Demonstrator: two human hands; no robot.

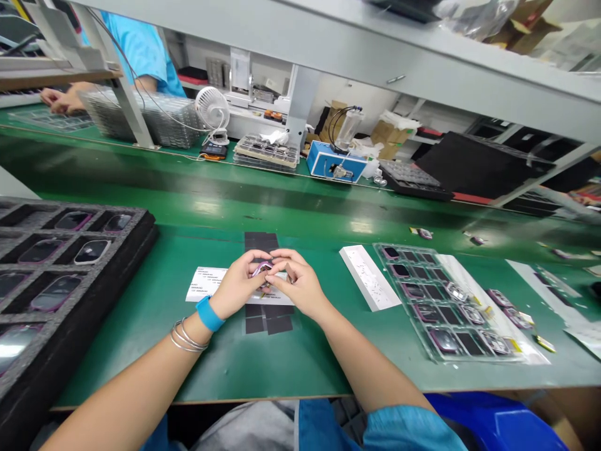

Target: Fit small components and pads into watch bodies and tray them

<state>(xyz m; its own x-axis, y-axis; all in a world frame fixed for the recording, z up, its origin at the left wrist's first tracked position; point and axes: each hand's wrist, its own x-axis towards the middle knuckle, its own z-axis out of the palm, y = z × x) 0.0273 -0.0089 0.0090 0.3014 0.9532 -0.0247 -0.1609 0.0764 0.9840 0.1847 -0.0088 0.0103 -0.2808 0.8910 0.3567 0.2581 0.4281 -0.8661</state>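
Both my hands meet over the middle of the green bench, fingers curled around a small smartwatch case (261,269) with a purple rim. My left hand (240,283), with a blue band at the wrist, grips it from the left. My right hand (300,285) closes on it from the other side, thumb and fingertips at its edge. Fingers hide much of the case. Beneath the hands lie a white printed sheet (203,285) and black square pads (261,240).
At left stands a black foam tray (115,245) holding purple-rimmed watch cases. To the right are a white block (369,275) and a clear plastic tray (408,329) of watch parts. Behind runs a green conveyor belt (282,213); across it, a co-worker's hand (59,100) rests near trays.
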